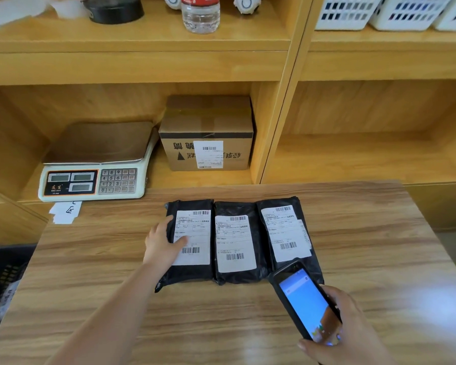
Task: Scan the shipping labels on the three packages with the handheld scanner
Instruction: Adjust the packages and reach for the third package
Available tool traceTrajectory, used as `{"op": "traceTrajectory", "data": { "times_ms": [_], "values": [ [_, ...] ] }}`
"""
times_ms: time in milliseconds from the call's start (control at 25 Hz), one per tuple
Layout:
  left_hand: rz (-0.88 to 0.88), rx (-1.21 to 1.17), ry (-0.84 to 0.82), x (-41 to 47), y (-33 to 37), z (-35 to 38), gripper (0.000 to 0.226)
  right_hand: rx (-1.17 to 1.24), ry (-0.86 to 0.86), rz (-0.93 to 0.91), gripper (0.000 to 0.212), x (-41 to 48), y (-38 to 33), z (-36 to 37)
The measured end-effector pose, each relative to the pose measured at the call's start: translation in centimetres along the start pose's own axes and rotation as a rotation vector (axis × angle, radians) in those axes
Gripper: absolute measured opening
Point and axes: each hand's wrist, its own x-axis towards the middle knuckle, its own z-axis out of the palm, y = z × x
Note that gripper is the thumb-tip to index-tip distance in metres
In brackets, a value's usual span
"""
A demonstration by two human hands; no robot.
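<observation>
Three black plastic packages lie side by side on the wooden table [116, 259], each with a white shipping label facing up: the left package [195, 270], the middle package [234, 243] and the right package [287, 233]. My left hand [161, 243] rests flat on the left edge of the left package, thumb on its label. My right hand [348, 327] grips the black handheld scanner [304, 301], whose blue screen is lit. The scanner's top end overlaps the near corner of the right package.
An electronic scale [95, 164] and a labelled cardboard box [208, 135] sit in the shelf behind the table. Paper slips [66, 212] lie below the scale. A water bottle [200, 11] and white baskets [390, 11] stand on the upper shelf. A black crate [0, 285] is at the left.
</observation>
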Motion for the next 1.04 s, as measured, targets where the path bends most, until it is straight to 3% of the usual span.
{"op": "traceTrajectory", "data": {
  "times_ms": [200,280,480,600,800,1040],
  "values": [
    [0.202,0.219,0.096,-1.9,6.3,3.1,0.060,0.063,0.045,-0.011,0.111,-0.5,1.2,-1.5],
    [0.222,0.173,0.003,-2.6,8.7,5.0,0.053,0.083,0.077,-0.010,0.108,-0.8,1.9,-2.3],
    [0.037,-0.031,-0.327,-3.9,12.4,10.2,0.037,0.100,0.113,0.012,0.101,-0.9,3.9,-3.8],
    [-0.106,-0.107,-0.454,-4.3,13.5,13.2,0.042,0.111,0.135,0.034,0.103,-0.7,4.8,-4.6],
    [-0.175,-0.118,-0.433,-3.8,14.7,16.0,0.019,0.130,0.127,0.073,0.109,-1.2,6.3,-5.9],
    [-0.079,-0.033,-0.333,-3.0,14.7,16.9,0.032,0.123,0.153,0.093,0.110,-1.5,7.5,-7.2]
  ]
}}
